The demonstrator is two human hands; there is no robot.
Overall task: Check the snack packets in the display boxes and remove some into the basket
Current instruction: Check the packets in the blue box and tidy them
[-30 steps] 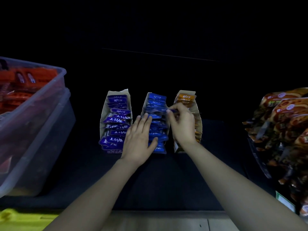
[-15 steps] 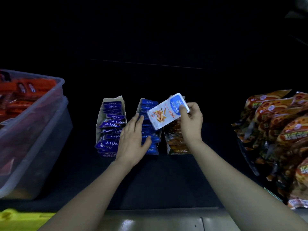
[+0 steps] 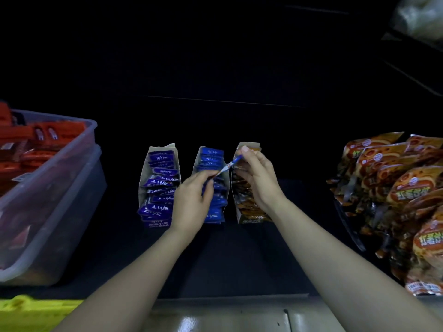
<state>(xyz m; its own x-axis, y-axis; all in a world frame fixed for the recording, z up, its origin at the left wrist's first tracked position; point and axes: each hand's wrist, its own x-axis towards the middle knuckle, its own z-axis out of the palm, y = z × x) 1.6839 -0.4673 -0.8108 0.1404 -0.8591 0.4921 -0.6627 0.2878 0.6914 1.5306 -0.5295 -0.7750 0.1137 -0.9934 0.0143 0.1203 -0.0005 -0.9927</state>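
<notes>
1. Blue packet (image 3: 229, 165) edge-on, just above the middle display box (image 3: 195, 161).
2. Pinched at lower end by left hand (image 3: 191, 202), at upper end by right hand (image 3: 257, 178).
3. Flanked by left display box (image 3: 143, 173) and right display box (image 3: 254, 219).
4. Clear bin (image 3: 72, 188) far left; orange bags (image 3: 395, 188) far right.

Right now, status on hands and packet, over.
Left hand and right hand both pinching one blue packet. Packet held up, edge-on to camera. Nothing in the way.

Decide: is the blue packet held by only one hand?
No: the left hand and right hand each pinch an end of the packet.
</notes>
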